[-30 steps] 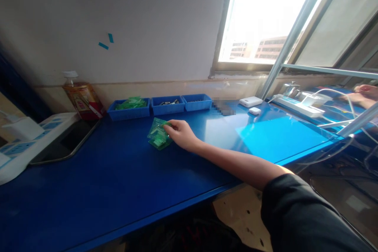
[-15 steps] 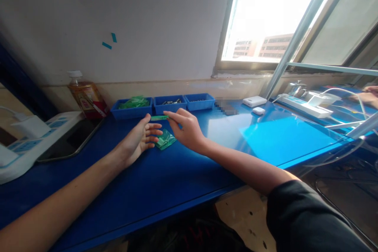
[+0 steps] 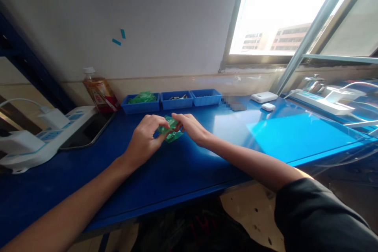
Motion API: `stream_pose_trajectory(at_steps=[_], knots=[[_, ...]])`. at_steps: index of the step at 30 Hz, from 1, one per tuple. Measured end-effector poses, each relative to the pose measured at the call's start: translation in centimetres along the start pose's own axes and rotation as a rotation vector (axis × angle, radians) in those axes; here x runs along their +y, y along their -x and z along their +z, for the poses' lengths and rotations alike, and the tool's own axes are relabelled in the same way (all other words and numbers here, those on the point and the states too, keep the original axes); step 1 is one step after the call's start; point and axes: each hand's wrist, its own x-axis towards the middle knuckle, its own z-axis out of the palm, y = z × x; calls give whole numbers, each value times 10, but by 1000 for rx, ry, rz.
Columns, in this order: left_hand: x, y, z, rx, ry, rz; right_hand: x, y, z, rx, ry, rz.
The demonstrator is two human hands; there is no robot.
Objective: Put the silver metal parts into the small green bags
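Observation:
Between my two hands is a small green plastic bag (image 3: 169, 122), held up just over the blue table. My left hand (image 3: 147, 132) pinches its left side between thumb and fingers. On the right side, the fingertips of my right hand (image 3: 189, 126) are closed on the same bag. Beneath it, another green bag (image 3: 174, 136) lies on the table, partly hidden by the held one and my fingers. Behind my hands stand a blue tray of green bags (image 3: 141, 107), a blue tray of small metallic pieces (image 3: 177, 103), and a third blue tray (image 3: 206, 100) whose contents are hard to make out.
Left are a drink bottle (image 3: 100, 92), a dark flat device (image 3: 90, 132) and a white power strip (image 3: 56, 132) with plugs. Right are a white box-shaped device (image 3: 264, 97), a small white case (image 3: 268, 107), a metal frame post (image 3: 307, 43) and another power strip (image 3: 321, 101).
My left hand has closed from an open pose onto the green bag's left side. The bag shows more of its face. The whole view has shifted slightly.

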Motion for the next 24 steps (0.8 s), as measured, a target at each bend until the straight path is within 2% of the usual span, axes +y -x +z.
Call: stream_pose_trajectory(at_steps=[2,4,6,8,11,14,16,19,21,24], knots=[[3,-1,-1,-75,-22,53,-2,1,-2,16,28,-10],[4,-1,-3,-152,-36,11,-2,3,-2,96,183,-122],[1,-1,-3,-240,28,-112,1,5,-2,210,356,-298],[-4,-1,-2,-282,201,-292,6,5,-2,266,485,-481],[-12,-1,3,-225,496,-561,13,4,-1,218,604,-636],[-19,-2,5,-149,596,-668,16,5,1,143,672,-683],[-24,-5,0,-122,431,-608,16,7,3,110,711,-693],[-40,-17,-16,-40,-152,-380,15,9,5,63,778,-652],[-57,-31,-30,37,-480,-278,17,9,6,3,823,-580],[-89,-57,-45,27,-657,-224,23,6,5,-90,861,-463]])
